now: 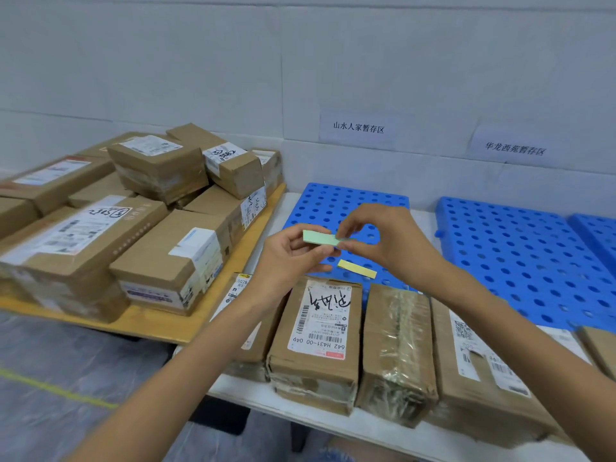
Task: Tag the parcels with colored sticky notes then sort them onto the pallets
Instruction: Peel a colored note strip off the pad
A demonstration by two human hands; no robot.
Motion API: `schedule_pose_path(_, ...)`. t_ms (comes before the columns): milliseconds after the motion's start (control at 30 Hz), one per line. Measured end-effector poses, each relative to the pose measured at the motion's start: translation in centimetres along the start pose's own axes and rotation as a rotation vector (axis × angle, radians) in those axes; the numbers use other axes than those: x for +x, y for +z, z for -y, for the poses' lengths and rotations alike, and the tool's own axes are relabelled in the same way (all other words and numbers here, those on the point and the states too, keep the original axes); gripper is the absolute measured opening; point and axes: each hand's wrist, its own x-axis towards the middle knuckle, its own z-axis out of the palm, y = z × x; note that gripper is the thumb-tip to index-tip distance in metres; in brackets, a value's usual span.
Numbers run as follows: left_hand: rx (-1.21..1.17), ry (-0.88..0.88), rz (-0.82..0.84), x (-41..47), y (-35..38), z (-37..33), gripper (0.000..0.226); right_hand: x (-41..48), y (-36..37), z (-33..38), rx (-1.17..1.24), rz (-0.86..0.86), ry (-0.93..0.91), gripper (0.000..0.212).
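Note:
My left hand (289,258) holds a pad of green sticky notes (318,237) above the near edge of a blue pallet (328,201). My right hand (383,240) pinches the right end of the pad's top sheet. A yellow sticky-note pad (357,269) lies on the blue pallet just below the hands. Below them a row of brown parcels stands on the white table: one with a big white label (316,335), a tape-wrapped one (395,351), another labelled one (480,371), and one partly hidden under my left forearm (248,328).
Several stacked brown parcels (133,221) sit on a wooden board (186,325) at the left. A second blue pallet (520,255) lies to the right, a third at the right edge (600,231). Two paper signs (358,127) hang on the white wall. The table's front edge (333,418) is near.

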Motion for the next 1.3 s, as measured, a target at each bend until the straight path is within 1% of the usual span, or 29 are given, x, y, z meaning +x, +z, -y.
schedule_pose_path(100, -0.043, -0.028, -0.021, 0.1, -0.3, -0.1, 0.020, 0.2, 0.6, 0.7, 0.134, -0.008, 0.058, 0.013)
schedule_pose_path(167, -0.093, -0.077, 0.010, 0.4, -0.5, -0.2, 0.024, 0.2, 0.9, 0.8, 0.217, -0.017, 0.069, 0.010)
schedule_pose_path(200, -0.143, -0.115, 0.038, 0.5, -0.6, -0.3, 0.027, 0.2, 1.1, 0.8, 0.215, -0.036, 0.045, 0.009)
schedule_pose_path(267, -0.273, -0.214, 0.099, 0.7, -0.7, -0.6, 0.031, 0.3, 1.2, 0.6, 0.138, -0.063, -0.024, 0.017)
schedule_pose_path(300, -0.312, -0.259, 0.139, 0.7, -0.8, -0.7, 0.031, 0.3, 1.2, 0.5, 0.098, -0.050, -0.048, 0.022)
schedule_pose_path(400, -0.314, -0.352, 0.283, 0.7, -1.1, -0.8, 0.026, 0.3, 0.9, 0.2, 0.053, 0.052, -0.081, 0.029)
schedule_pose_path(500, -0.346, -0.419, 0.381, 0.6, -1.1, -0.7, 0.024, 0.2, 0.9, -0.3, -0.010, 0.121, -0.123, 0.027)
schedule_pose_path(567, -0.372, -0.447, 0.404, 0.6, -1.2, -0.4, 0.028, 0.0, 0.7, -0.7, -0.007, 0.119, -0.139, 0.027)
schedule_pose_path(633, -0.378, -0.453, 0.425, 0.6, -1.1, -0.2, 0.038, -0.2, 0.6, -0.9, -0.006, 0.103, -0.157, 0.026)
schedule_pose_path(733, -0.386, -0.441, 0.374, 0.7, -0.9, 0.1, 0.051, -0.4, 0.7, -1.2, 0.000, 0.020, -0.152, 0.021)
schedule_pose_path(767, -0.350, -0.402, 0.346, 0.7, -0.9, 0.0, 0.049, -0.5, 0.7, -1.4, 0.014, -0.022, -0.128, 0.019)
schedule_pose_path(833, -0.193, -0.276, 0.317, 0.5, -0.9, -0.1, 0.030, -0.6, 0.7, -1.7, 0.076, -0.093, -0.050, 0.016)
schedule_pose_path(900, -0.029, -0.191, 0.272, 0.3, -0.7, 0.0, 0.022, -0.8, 0.7, -1.9, 0.172, -0.112, 0.030, 0.016)
schedule_pose_path(933, 0.007, -0.178, 0.235, 0.2, -0.5, 0.1, 0.020, -0.9, 0.8, -1.8, 0.193, -0.107, 0.042, 0.015)
schedule_pose_path(1000, 0.001, -0.171, 0.178, 0.1, -0.1, 0.3, 0.017, -1.2, 1.1, -1.5, 0.114, -0.099, 0.002, 0.016)
schedule_pose_path(1067, -0.002, -0.167, 0.143, 0.0, 0.4, 0.2, 0.019, -1.3, 1.4, -1.2, -0.034, -0.089, -0.056, 0.023)
schedule_pose_path(1100, 0.013, -0.158, 0.127, 0.0, 0.5, 0.2, 0.019, -1.4, 1.4, -1.2, -0.064, -0.084, -0.064, 0.026)
schedule_pose_path(1200, 0.073, -0.134, 0.085, -0.2, 0.8, 0.2, 0.019, -1.2, 1.2, -1.0, -0.048, -0.083, -0.082, 0.027)
schedule_pose_path(1300, 0.144, -0.100, 0.031, -0.2, 1.1, 0.0, 0.013, -1.0, 1.0, -0.7, 0.045, -0.087, -0.064, 0.023)
